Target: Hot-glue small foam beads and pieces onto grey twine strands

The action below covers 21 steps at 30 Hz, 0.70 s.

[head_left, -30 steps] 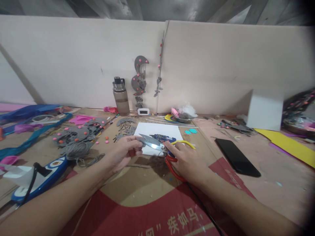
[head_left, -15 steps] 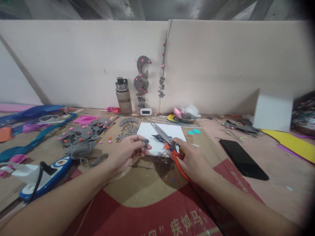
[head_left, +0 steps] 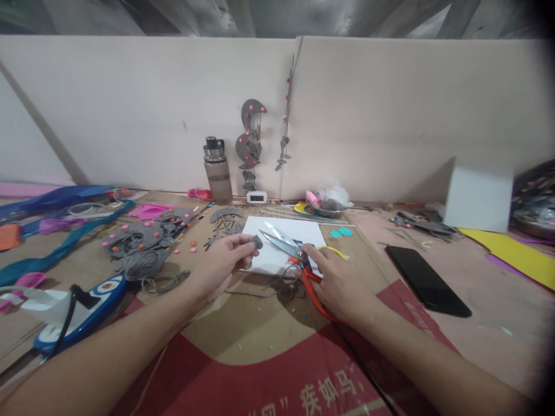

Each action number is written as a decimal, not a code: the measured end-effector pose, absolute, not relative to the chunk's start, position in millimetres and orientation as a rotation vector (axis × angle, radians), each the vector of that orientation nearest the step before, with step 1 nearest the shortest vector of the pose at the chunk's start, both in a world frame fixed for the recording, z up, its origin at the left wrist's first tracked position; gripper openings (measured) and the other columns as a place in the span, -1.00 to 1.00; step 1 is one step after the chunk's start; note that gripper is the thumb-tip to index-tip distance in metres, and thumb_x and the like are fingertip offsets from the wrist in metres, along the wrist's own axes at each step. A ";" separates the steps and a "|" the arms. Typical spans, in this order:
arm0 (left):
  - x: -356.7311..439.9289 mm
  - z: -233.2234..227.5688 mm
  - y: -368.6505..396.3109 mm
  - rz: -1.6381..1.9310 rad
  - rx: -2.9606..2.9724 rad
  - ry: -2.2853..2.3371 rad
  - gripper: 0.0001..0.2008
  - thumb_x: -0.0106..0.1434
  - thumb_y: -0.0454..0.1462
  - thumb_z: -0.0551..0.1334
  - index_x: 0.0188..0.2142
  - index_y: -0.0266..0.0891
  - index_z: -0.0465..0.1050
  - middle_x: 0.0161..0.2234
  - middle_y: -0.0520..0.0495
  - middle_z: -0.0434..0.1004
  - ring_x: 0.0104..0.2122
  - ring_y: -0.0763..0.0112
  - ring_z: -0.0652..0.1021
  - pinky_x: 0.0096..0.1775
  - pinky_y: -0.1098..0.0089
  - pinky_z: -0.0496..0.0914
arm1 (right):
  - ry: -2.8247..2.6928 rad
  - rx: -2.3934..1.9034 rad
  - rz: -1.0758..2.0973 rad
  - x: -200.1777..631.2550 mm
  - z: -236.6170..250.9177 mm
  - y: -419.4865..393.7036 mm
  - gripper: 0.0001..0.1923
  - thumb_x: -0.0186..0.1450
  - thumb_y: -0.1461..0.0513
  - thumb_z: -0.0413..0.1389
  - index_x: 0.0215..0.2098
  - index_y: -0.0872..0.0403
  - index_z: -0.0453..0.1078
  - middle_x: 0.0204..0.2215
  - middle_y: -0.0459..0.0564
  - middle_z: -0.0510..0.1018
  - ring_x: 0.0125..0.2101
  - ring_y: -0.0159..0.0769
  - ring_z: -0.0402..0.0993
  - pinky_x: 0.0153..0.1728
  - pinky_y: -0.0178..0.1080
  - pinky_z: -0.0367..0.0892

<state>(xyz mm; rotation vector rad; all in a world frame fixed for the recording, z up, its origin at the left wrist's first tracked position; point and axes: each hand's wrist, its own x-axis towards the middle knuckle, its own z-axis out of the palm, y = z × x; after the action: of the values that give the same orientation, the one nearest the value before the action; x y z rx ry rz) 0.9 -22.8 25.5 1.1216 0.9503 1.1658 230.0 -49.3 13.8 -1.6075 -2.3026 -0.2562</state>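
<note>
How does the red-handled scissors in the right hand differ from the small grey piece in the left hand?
The red-handled steel scissors are long, shiny and rigid, with blades open; the small grey piece is tiny, dull and roundish. The right hand grips the scissors' handles; the left hand pinches the piece at its fingertips. Both are above the white sheet.

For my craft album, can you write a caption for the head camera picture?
Left hand pinches a small grey piece beside open red-handled scissors held by the right hand.

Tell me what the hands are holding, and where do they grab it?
The right hand holds red-handled scissors by the handles, blades open. The left hand pinches a small grey piece at its fingertips.
</note>
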 end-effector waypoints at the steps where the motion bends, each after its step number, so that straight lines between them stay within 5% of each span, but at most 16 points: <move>1: 0.5 24.8 -22.2 1.171 1.130 0.943 -0.79 0.05 -0.25 0.31 -0.34 -0.33 0.42 -0.48 0.00 0.42 -0.59 0.66 0.31 -0.50 0.59 0.23 | -2.332 -1.611 -0.293 229.9 14.3 -49.5 -0.57 0.29 0.13 -0.05 0.11 0.00 0.16 -0.19 0.08 0.45 -0.26 -0.19 0.40 -0.32 -0.27 0.21; 21: -0.9 26.8 -21.2 1.170 1.116 0.912 -0.85 0.04 -0.29 0.30 -0.39 -0.35 0.46 -0.46 -0.04 0.44 -0.57 0.64 0.33 -0.48 0.57 0.24 | -2.428 -1.554 -0.583 231.4 18.5 -53.6 -0.60 0.29 0.13 -0.04 0.09 -0.03 0.23 -0.29 0.05 0.49 -0.31 -0.21 0.40 -0.39 -0.26 0.09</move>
<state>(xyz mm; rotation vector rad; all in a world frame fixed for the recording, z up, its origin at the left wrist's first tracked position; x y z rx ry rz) -0.9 -21.2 26.8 1.1159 0.9120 1.1702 231.4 -53.6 18.5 -1.5544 -2.4284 -0.5831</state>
